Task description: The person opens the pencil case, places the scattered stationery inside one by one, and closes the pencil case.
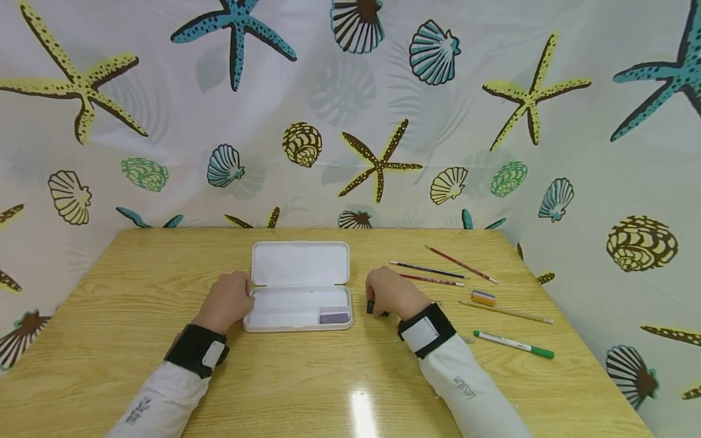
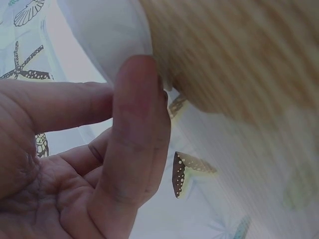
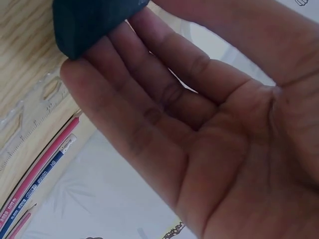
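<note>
A white pencil case [image 1: 276, 319] lies unfolded on the table, its lid [image 1: 300, 263] laid back. A flat purple-grey piece [image 1: 334, 318] sits in its lower right compartment. My left hand [image 1: 226, 299] pinches the case's left edge; the left wrist view shows thumb and fingers meeting at the white rim [image 2: 117, 40]. Just right of the case, my right hand [image 1: 393, 293] holds a small dark block [image 3: 87, 25] between thumb and fingertips, low over the table. Whether the block touches the wood cannot be told.
To the right lie a blue pencil [image 1: 429, 269], red pencils [image 1: 462, 264], a yellowish pencil [image 1: 506, 312], an orange-and-blue block [image 1: 484, 297] and a green-capped marker [image 1: 512, 344]. A clear ruler [image 3: 37, 109] shows in the right wrist view. A patterned cloth [image 1: 328, 201] hangs behind the table.
</note>
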`<state>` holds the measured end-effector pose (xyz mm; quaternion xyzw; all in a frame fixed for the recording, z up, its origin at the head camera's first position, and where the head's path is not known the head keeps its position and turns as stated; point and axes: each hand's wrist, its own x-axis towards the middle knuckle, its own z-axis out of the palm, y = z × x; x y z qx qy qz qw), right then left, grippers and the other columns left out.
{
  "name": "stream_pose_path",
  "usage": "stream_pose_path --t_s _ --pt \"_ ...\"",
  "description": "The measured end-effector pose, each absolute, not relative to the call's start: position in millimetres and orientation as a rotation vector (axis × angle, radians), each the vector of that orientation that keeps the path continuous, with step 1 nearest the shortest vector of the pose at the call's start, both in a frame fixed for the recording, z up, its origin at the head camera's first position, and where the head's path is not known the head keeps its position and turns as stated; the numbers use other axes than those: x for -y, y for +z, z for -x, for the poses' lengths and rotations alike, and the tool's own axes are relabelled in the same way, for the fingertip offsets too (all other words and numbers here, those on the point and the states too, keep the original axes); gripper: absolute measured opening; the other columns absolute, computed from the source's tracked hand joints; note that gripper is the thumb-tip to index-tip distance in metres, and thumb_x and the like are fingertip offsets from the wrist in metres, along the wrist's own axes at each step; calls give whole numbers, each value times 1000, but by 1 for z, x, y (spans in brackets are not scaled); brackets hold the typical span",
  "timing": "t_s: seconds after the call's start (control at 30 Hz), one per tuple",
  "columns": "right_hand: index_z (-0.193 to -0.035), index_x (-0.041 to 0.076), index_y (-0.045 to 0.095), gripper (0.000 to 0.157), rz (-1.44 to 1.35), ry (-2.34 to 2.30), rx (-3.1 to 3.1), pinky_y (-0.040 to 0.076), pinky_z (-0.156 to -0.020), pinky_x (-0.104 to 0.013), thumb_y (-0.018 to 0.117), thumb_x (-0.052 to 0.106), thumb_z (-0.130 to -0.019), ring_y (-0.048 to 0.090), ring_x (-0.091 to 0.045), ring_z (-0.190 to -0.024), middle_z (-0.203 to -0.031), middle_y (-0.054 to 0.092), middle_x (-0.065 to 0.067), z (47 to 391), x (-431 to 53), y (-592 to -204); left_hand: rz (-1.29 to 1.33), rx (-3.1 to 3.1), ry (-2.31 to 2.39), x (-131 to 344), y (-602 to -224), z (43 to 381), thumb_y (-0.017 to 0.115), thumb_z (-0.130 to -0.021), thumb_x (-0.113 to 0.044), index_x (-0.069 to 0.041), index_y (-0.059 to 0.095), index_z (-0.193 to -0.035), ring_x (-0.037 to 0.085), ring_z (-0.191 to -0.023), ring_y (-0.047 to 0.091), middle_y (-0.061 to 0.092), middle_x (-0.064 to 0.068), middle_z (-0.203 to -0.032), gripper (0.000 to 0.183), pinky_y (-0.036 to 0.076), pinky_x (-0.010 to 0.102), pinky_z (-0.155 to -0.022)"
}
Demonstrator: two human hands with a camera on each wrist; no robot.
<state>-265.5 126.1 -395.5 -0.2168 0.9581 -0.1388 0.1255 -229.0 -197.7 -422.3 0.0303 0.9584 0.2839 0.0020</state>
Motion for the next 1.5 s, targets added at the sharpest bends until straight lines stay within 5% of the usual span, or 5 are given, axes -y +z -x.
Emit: stream_pose_path --t_s 0.63,1.5 --pt "-80 5 71 24 655 -374 -2815 49 -61 -29 88 -7 -69 57 -15 -65 -77 61 -1 263 -127 -384 -75 -3011 882 198 -422 228 56 -83 6 -2 54 -73 23 -57 51 47 8 -66 13 38 31 -52" --pt "-91 7 76 13 818 -433 -2872 51 -72 -34 81 -2 -83 56 -16 -75 -81 63 0 247 -110 -363 -92 -3013 909 196 -424 228 57 -83 6 -3 54 -73 22 -56 51 47 6 -65 14 39 31 -51"
